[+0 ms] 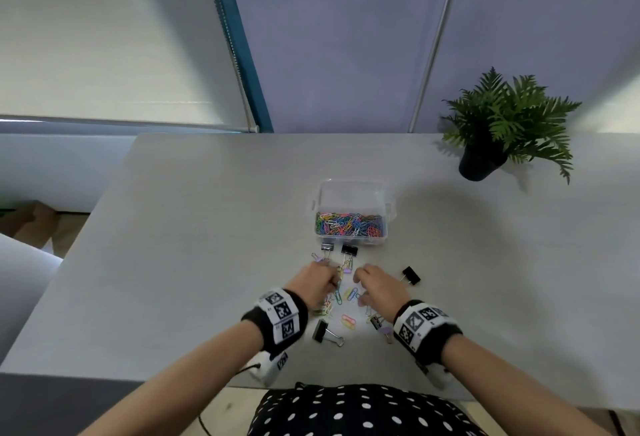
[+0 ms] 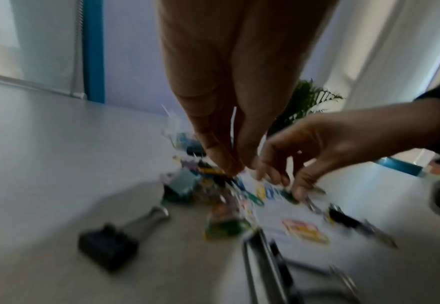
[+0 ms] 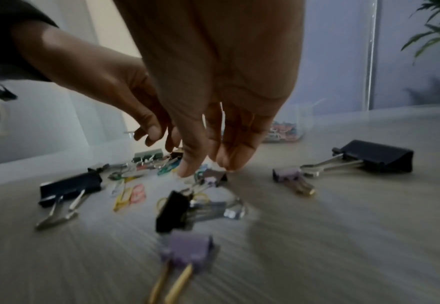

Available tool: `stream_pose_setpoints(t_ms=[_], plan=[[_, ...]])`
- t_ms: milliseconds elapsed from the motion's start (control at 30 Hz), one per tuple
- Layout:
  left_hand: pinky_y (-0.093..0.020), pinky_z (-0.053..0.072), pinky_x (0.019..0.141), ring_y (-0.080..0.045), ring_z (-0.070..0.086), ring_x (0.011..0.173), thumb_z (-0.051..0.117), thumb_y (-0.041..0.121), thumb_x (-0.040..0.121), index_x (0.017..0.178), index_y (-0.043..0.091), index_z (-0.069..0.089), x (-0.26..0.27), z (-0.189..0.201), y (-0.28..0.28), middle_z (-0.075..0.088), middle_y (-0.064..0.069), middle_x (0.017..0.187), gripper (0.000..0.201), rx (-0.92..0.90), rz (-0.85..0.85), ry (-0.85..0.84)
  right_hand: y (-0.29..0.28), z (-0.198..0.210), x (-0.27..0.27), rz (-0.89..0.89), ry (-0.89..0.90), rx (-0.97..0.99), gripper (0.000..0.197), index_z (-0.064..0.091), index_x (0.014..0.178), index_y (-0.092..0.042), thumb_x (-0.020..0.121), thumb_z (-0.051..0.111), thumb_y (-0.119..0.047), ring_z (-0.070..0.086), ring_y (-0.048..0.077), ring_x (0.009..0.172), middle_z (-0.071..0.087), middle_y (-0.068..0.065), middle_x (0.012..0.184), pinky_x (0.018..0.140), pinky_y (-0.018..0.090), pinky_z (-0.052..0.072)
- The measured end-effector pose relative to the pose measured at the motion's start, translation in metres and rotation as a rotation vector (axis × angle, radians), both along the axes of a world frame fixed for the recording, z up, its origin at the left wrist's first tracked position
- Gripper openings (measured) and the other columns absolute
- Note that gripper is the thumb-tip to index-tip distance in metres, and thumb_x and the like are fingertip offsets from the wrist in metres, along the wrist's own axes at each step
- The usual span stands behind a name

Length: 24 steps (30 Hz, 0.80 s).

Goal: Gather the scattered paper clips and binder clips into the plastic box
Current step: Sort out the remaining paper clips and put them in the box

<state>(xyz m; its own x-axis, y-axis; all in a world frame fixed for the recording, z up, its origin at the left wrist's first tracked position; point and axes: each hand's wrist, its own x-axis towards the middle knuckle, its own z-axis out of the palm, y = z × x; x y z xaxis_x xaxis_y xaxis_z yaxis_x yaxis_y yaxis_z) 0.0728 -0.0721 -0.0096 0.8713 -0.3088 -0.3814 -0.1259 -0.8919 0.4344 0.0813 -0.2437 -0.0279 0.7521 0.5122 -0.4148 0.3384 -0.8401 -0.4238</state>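
The clear plastic box (image 1: 350, 193) stands mid-table with a heap of coloured paper clips (image 1: 349, 224) inside. Loose paper clips (image 1: 349, 294) lie between my hands. Black binder clips (image 1: 349, 249) sit in front of the box, another (image 1: 411, 275) to the right, one (image 1: 320, 330) near my left wrist. A purple binder clip (image 3: 187, 250) lies by my right wrist. My left hand (image 1: 334, 278) points its fingertips (image 2: 213, 156) down into the pile; blur hides any grip. My right hand (image 3: 206, 168) hangs over the clips, fingers loose, nothing between them.
A potted fern (image 1: 502, 127) stands at the table's back right corner. The grey table (image 1: 173, 228) ends in a front edge just before my lap. A window blind and a blue frame rise behind the table's far edge.
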Motion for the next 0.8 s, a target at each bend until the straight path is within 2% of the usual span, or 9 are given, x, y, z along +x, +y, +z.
stream_pose_setpoints(t_ms=[100,200,300,400,467,533,633,700,800], plan=[[-0.036,0.044,0.089,-0.032,0.057,0.103,0.057,0.014,0.086,0.106,0.002,0.056,-0.016,-0.011,-0.013,0.055,-0.015,0.115,0.023,0.031,0.065,-0.013,0.004,-0.008,-0.004,0.017,-0.032,0.070,0.036,0.046,0.108,-0.007,0.075,0.058,0.003,0.048,0.026,0.100,0.048,0.010,0.110,0.079,0.039,0.044],[-0.037,0.043,0.093,-0.031,0.053,0.110,0.059,0.013,0.085,0.116,0.001,0.049,-0.019,-0.021,-0.024,0.050,-0.015,0.123,0.035,0.073,0.085,-0.033,0.007,-0.008,-0.003,0.031,-0.011,0.188,0.026,0.049,0.108,-0.012,0.084,0.049,-0.001,0.054,0.023,0.092,0.051,0.008,0.110,0.079,0.030,0.045],[-0.038,0.044,0.096,-0.030,0.049,0.116,0.057,0.008,0.084,0.121,0.002,0.043,-0.019,-0.025,-0.026,0.045,-0.016,0.127,0.040,0.105,0.088,-0.074,0.008,-0.006,0.001,0.082,-0.013,0.229,0.024,0.053,0.108,-0.009,0.085,0.049,-0.003,0.051,0.021,0.095,0.054,0.009,0.108,0.078,0.024,0.039],[-0.035,0.045,0.095,-0.029,0.048,0.116,0.052,0.004,0.086,0.121,0.004,0.043,-0.020,-0.027,-0.024,0.045,-0.014,0.127,0.036,0.103,0.086,-0.091,0.007,-0.003,0.001,0.071,-0.004,0.235,0.011,0.054,0.096,-0.011,0.091,0.044,-0.011,0.056,0.023,0.089,0.052,0.008,0.102,0.077,0.029,0.044],[-0.037,0.047,0.091,-0.028,0.050,0.114,0.048,0.005,0.089,0.119,0.005,0.046,-0.022,-0.026,-0.021,0.048,-0.012,0.124,0.030,0.103,0.083,-0.101,0.007,-0.004,0.002,0.096,-0.032,0.188,0.004,0.052,0.089,-0.010,0.088,0.050,-0.007,0.056,0.026,0.086,0.049,0.008,0.098,0.071,0.033,0.044],[-0.039,0.050,0.087,-0.028,0.051,0.110,0.047,0.007,0.090,0.115,0.006,0.049,-0.024,-0.024,-0.019,0.050,-0.012,0.119,0.025,0.116,0.063,-0.112,0.007,-0.004,0.003,0.135,-0.048,0.125,0.008,0.051,0.086,-0.008,0.083,0.055,-0.002,0.053,0.027,0.088,0.046,0.009,0.097,0.066,0.032,0.040],[-0.041,0.050,0.088,-0.029,0.051,0.109,0.046,0.006,0.090,0.113,0.005,0.051,-0.026,-0.025,-0.019,0.052,-0.012,0.117,0.024,0.129,0.021,-0.125,0.011,-0.004,0.007,0.214,-0.077,0.034,0.013,0.050,0.086,-0.009,0.079,0.059,-0.002,0.049,0.028,0.095,0.049,0.012,0.102,0.072,0.036,0.040],[-0.040,0.050,0.089,-0.028,0.051,0.110,0.045,0.007,0.091,0.114,0.005,0.051,-0.026,-0.025,-0.019,0.052,-0.012,0.118,0.024,0.129,0.020,-0.122,0.014,-0.004,0.007,0.238,-0.076,-0.022,0.019,0.043,0.082,-0.015,0.080,0.058,-0.003,0.049,0.029,0.097,0.051,0.013,0.105,0.072,0.037,0.040],[-0.038,0.046,0.091,-0.029,0.050,0.114,0.045,0.006,0.090,0.115,0.004,0.051,-0.024,-0.023,-0.021,0.051,-0.013,0.121,0.026,0.139,0.015,-0.112,0.017,-0.001,0.009,0.227,-0.072,-0.055,0.020,0.041,0.081,-0.016,0.080,0.058,-0.006,0.051,0.028,0.096,0.052,0.012,0.102,0.074,0.039,0.043]])
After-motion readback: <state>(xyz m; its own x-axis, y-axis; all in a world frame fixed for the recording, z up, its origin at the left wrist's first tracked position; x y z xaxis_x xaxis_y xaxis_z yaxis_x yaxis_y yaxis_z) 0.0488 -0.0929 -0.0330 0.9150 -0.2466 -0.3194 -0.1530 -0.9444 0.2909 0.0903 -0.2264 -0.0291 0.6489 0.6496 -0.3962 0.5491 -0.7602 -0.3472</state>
